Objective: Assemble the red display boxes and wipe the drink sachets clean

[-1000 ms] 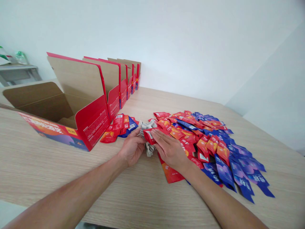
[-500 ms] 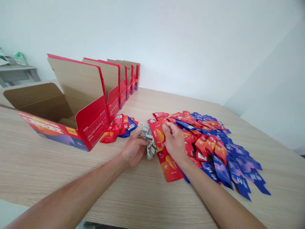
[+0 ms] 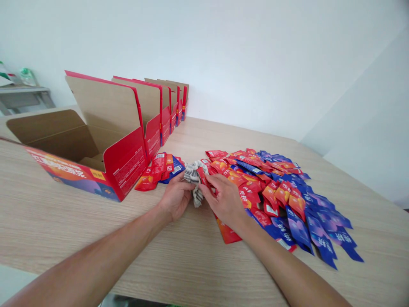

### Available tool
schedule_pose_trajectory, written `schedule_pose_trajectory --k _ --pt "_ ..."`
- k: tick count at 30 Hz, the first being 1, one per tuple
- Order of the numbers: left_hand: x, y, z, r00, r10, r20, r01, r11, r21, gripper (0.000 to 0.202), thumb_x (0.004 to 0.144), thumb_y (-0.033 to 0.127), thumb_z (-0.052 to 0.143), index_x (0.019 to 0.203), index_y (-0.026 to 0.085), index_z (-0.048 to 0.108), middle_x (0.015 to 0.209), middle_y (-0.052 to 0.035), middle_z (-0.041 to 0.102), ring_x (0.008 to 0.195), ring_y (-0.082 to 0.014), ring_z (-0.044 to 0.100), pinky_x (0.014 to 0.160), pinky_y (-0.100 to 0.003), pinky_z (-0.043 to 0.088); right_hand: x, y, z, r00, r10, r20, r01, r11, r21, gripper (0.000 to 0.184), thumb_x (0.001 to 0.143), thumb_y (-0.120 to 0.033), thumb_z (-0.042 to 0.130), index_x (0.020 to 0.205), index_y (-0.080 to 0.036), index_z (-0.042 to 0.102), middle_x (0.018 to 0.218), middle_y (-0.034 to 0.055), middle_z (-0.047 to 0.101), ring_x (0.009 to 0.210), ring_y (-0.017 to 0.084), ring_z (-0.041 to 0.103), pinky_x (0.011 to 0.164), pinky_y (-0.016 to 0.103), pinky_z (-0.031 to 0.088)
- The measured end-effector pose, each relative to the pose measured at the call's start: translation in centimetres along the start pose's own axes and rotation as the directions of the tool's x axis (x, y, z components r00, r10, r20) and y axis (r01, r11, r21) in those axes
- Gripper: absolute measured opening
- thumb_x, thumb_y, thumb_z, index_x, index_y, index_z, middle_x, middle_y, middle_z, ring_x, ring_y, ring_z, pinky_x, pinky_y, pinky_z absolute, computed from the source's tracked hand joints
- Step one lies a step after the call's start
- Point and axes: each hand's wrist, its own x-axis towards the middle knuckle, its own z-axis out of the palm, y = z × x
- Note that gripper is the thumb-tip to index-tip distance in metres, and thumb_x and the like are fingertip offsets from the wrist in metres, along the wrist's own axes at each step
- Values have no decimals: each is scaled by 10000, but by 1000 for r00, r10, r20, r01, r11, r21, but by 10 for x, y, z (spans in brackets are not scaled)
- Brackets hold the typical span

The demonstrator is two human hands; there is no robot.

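Observation:
My left hand (image 3: 175,197) is closed round a stack of small packets (image 3: 194,175) held on edge, their silver backs showing. My right hand (image 3: 224,197) pinches a red packet (image 3: 203,177) against the right side of that stack. Both hands rest on the wooden table (image 3: 96,230) at the left end of a wide heap of red and blue snack packets (image 3: 275,187). A red packet (image 3: 227,232) lies partly under my right wrist.
An open red cardboard box (image 3: 123,164) with raised lid stands at the left, with several more like it in a row behind (image 3: 166,111). A small pile of red and blue packets (image 3: 159,168) lies beside the first box. A white wall runs behind the table.
My right hand lifted a red packet off the heap, turned it upright, then brought it left against the stack in my left hand. The left hand has stayed nearly still.

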Motion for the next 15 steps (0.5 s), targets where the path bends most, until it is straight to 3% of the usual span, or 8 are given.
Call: schedule_pose_trajectory --k 2,4,7,9,11,13,15 --pt "1 0 0 1000 -2 -12 2 1000 20 348 622 -65 622 892 139 705 843 -47 745 733 -158 685 717 -266 556 3 -2 -10 997 17 72 -19 1000 17 233 996 -306 511 940 -212 717 866 67 742 776 206 684 732 308 524" --pt "1 0 1 1000 -4 -31 5 999 36 344 622 -52 624 896 141 699 813 -44 737 680 -164 670 669 -283 560 8 -3 -22 995 47 92 -48 999 15 316 985 -278 478 710 -220 622 643 1 635 574 151 582 582 267 418" --pt "0 -3 3 999 -19 -43 21 999 42 362 619 -43 622 917 147 698 833 -45 745 680 -168 676 652 -284 565 25 0 -40 990 131 -50 -130 991 17 376 933 -273 488 561 -224 459 496 -48 434 470 117 433 518 269 291" --pt "-1 -6 4 999 -42 -35 44 997 56 362 610 -43 618 909 144 699 848 -51 752 703 -174 687 650 -278 565 42 3 -45 961 230 -152 -215 971 105 350 897 -274 515 554 -220 470 496 -54 414 486 114 420 510 260 274" --pt "-2 -10 4 997 -69 -29 71 994 81 348 597 -42 612 882 138 701 824 -53 749 693 -176 684 637 -278 560 64 2 -39 906 402 -132 -341 878 336 318 879 -274 548 569 -209 522 499 -57 445 496 110 431 489 241 275" --pt "-2 -14 4 996 -80 -28 82 993 88 345 585 -41 609 867 134 704 813 -55 747 700 -179 685 646 -282 559 86 -3 -22 844 534 38 -461 688 561 283 869 -266 587 596 -200 559 500 -58 495 489 110 469 472 219 312" --pt "-2 -17 3 997 -76 -18 77 993 85 353 576 -39 611 867 136 709 821 -55 747 715 -181 688 656 -283 553 105 -12 3 800 550 241 -554 522 648 249 859 -236 622 618 -195 575 500 -47 549 479 122 532 478 214 401"
